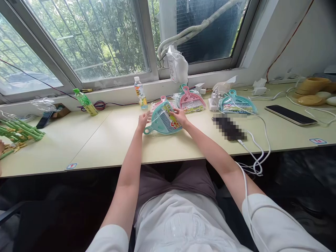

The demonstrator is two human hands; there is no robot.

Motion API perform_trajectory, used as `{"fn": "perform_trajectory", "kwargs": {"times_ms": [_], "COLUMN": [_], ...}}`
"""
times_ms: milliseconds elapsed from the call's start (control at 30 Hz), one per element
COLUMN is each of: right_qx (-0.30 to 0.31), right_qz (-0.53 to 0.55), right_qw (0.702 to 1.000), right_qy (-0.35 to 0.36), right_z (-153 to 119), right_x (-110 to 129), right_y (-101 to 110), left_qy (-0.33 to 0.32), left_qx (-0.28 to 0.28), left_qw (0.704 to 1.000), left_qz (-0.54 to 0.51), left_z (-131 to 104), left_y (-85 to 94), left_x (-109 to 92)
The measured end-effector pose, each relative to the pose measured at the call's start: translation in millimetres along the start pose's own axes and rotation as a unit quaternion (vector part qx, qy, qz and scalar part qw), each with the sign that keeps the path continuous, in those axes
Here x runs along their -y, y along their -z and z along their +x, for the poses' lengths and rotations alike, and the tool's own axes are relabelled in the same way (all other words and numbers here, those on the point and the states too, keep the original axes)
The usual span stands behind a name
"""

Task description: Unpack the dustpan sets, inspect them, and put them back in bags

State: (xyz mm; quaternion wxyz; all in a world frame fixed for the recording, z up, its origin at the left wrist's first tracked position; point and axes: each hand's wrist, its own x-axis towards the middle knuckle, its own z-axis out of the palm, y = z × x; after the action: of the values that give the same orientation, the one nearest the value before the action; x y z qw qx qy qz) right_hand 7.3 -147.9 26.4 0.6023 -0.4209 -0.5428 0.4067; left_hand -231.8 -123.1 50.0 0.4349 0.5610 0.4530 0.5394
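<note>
A teal dustpan and brush set [164, 122] in clear plastic wrap, with a yellow-green printed label, is tilted just above the table in front of me. My left hand [144, 120] is closed on its wrap at the left, beside the ringed handle; some fingers are behind the plastic. At the right side, my right hand [180, 118] grips the set with fingers over the label. Right behind it is a pink wrapped set [162, 99], partly covered. Farther back and right, another pink dustpan and brush set [191, 99] lies over teal ones.
A teal set [236, 103] lies right of a white power strip [214, 104]. Phones [290, 114] and white cables [258, 157] occupy the right side. Bottles [140, 93] stand or lean by the window. Green bamboo-like pieces [21, 131] lie far left, near another person's hand.
</note>
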Motion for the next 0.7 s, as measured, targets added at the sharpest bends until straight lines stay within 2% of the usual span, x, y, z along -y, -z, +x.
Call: {"fn": "perform_trajectory", "kwargs": {"times_ms": [100, 200, 367, 567, 700], "right_qx": [-0.031, -0.073, -0.095, -0.069, -0.069], "right_qz": [-0.007, -0.01, -0.033, -0.04, -0.045], "right_qw": [0.999, 0.997, 0.995, 0.997, 0.997], "right_qy": [-0.005, -0.02, -0.019, -0.013, -0.001], "right_z": [2, 7, 8, 4, 2], "right_x": [-1, -2, 2, 12, 17], "right_y": [0, 6, 10, 5, 3], "left_qy": [0.008, 0.032, 0.037, 0.024, 0.015], "left_qx": [0.042, 0.091, 0.04, 0.006, 0.021], "left_qw": [0.996, 0.992, 0.998, 1.0, 1.0], "left_qz": [-0.084, -0.078, -0.02, -0.017, 0.004], "left_z": [-4, -4, -2, -3, -6], "left_y": [-0.5, -5.4, -20.7, -11.5, -10.2], "left_x": [-7, -7, 5, 4, 2]}}
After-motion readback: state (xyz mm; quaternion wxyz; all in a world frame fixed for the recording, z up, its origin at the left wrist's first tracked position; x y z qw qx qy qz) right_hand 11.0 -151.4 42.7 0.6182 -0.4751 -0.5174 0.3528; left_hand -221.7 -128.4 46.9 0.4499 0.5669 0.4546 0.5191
